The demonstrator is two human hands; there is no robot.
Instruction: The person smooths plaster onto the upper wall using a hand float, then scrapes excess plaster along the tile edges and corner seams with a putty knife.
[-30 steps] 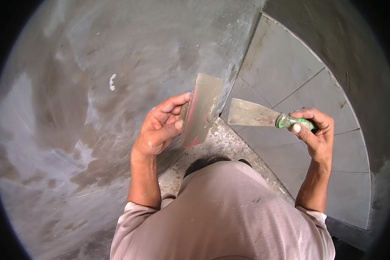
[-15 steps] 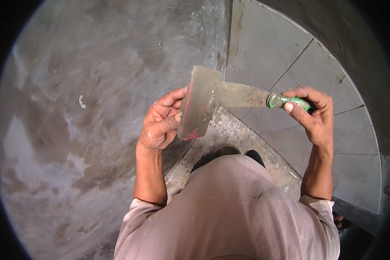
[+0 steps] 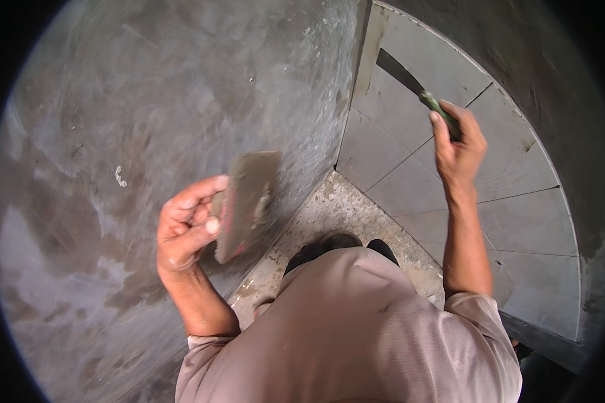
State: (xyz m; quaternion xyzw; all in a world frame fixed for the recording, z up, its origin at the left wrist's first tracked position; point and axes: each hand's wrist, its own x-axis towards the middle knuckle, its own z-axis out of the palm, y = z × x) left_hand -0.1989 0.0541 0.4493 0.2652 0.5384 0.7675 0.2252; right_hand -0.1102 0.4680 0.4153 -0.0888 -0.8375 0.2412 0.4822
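Observation:
My left hand (image 3: 187, 227) grips a small rectangular float (image 3: 250, 201) by its back, fingers and thumb closed behind the plate. Grey paste coats the float's face, with a pinkish-red edge showing through. The float is tilted and held up in front of the wall. Out ahead on the right, my right hand (image 3: 460, 148) is wrapped round the green handle of a putty knife (image 3: 403, 75). Its dark blade points forward and left, near the corner where the wall meets the tiled surface. The two tools are well apart.
A grey plastered wall (image 3: 148, 80) with damp, patchy stains fills the left. Grey tiles (image 3: 517, 154) with a curved outer edge lie to the right. A speckled, mortar-spotted ledge (image 3: 336, 201) is below me, with dark shoes (image 3: 383, 250) on it.
The putty knife has come off the float's face and swung forward, its blade now pointing away. My left hand has drawn the float left and nearer to me.

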